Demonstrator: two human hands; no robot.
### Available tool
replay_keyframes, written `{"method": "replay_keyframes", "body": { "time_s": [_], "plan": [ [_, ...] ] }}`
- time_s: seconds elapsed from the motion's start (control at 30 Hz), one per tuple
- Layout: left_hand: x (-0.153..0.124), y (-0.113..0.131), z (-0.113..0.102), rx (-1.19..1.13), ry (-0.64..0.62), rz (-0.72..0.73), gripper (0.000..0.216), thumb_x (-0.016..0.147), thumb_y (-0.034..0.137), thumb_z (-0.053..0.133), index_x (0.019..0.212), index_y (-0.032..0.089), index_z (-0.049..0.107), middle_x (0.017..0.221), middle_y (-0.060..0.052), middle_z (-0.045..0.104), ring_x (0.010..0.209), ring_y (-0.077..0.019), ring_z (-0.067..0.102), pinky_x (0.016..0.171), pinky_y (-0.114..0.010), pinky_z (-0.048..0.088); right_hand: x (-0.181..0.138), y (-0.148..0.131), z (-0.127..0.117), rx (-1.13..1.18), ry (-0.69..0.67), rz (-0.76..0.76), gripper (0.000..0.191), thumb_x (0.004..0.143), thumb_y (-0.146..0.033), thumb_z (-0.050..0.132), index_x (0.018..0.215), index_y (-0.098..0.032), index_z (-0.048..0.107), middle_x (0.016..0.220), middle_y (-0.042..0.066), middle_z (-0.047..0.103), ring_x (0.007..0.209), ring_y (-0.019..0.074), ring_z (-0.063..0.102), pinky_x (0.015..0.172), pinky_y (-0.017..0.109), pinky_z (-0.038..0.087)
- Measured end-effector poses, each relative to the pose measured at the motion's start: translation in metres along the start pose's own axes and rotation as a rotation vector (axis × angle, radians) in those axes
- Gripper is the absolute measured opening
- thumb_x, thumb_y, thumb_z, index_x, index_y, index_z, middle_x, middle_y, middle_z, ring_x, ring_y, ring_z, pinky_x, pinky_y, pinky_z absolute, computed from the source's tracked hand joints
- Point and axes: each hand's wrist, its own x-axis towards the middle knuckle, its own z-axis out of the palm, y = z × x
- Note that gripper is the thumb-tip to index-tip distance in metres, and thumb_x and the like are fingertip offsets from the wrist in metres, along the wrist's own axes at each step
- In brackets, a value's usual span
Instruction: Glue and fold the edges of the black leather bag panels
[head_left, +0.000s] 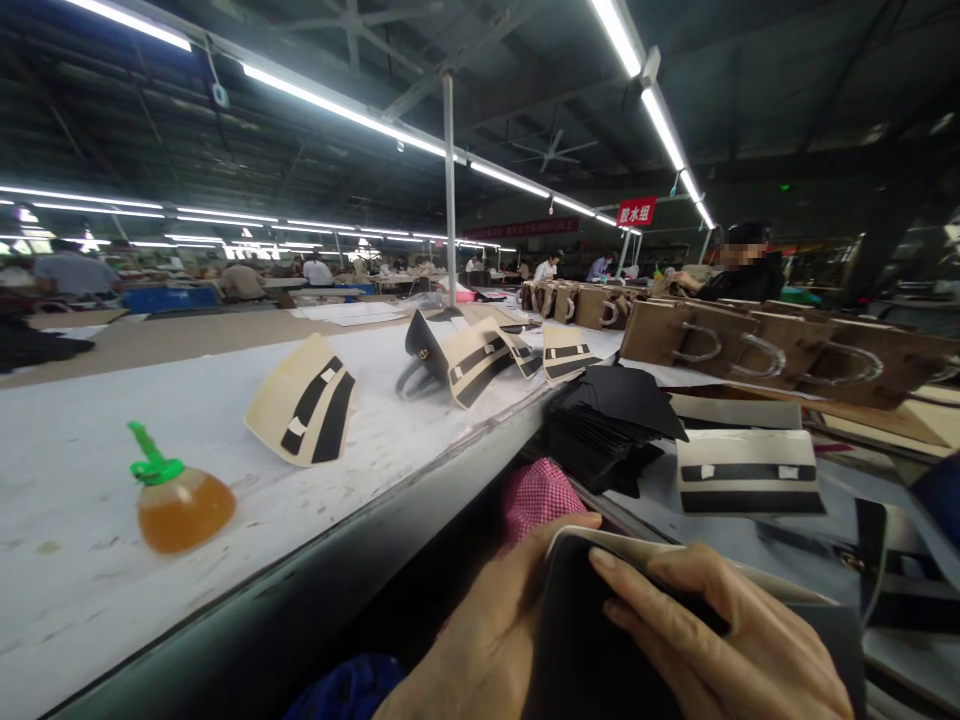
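Low in front of me is a black leather-like panel (592,640) with a cream back edge. My left hand (495,610) grips its left edge, the thumb lying along the top. Across the panel's front, my right hand (735,630) presses its fingers near the upper edge while holding the right side; part of its grip is hidden. Just beyond the hands lies a stack of black pieces (611,415). To the right rests a cream flap with black strips (750,472).
A glue bottle with a green nozzle (187,510) stands on the white table (97,460) at left. Similar cream pieces (304,405) lie farther along. Brown bags with wrapped handles (697,345) line the right, where a person in black (742,270) is at work.
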Motion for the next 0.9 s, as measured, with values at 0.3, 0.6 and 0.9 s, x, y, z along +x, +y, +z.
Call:
{"method": "replay_keyframes", "body": {
  "time_s": [0.3,0.6,0.9],
  "plan": [
    [-0.002,0.005,0.006,-0.013,-0.049,0.047,0.038,0.096,0.024,0.056,0.131,0.035,0.066,0.134,0.001,0.067,0.126,-0.0210,0.061,0.116,-0.031,0.040,-0.003,0.001,0.000,-0.053,-0.059,-0.031,0.059,0.099,-0.017,0.051,0.154,-0.035,0.038,0.086,0.003,0.064,0.069,0.0137,0.068,0.060,0.023,0.056],
    [-0.001,0.004,0.008,0.029,-0.031,0.062,0.039,0.099,0.024,0.053,0.137,0.027,0.059,0.134,-0.003,0.067,0.123,-0.0214,0.063,0.114,-0.033,0.043,-0.007,0.003,-0.002,-0.075,-0.104,-0.026,0.053,0.100,-0.020,0.051,0.151,-0.034,0.043,0.087,0.003,0.062,0.067,0.0123,0.066,0.059,0.021,0.054],
    [-0.002,0.004,-0.003,0.329,-0.019,0.080,0.042,0.101,0.030,0.048,0.142,0.029,0.056,0.149,0.001,0.055,0.142,-0.0222,0.046,0.122,-0.035,0.032,-0.001,0.003,-0.006,-0.104,-0.158,-0.034,0.048,0.102,-0.021,0.049,0.148,-0.033,0.047,0.083,0.002,0.060,0.063,0.0112,0.062,0.055,0.020,0.051]
  ]
}}
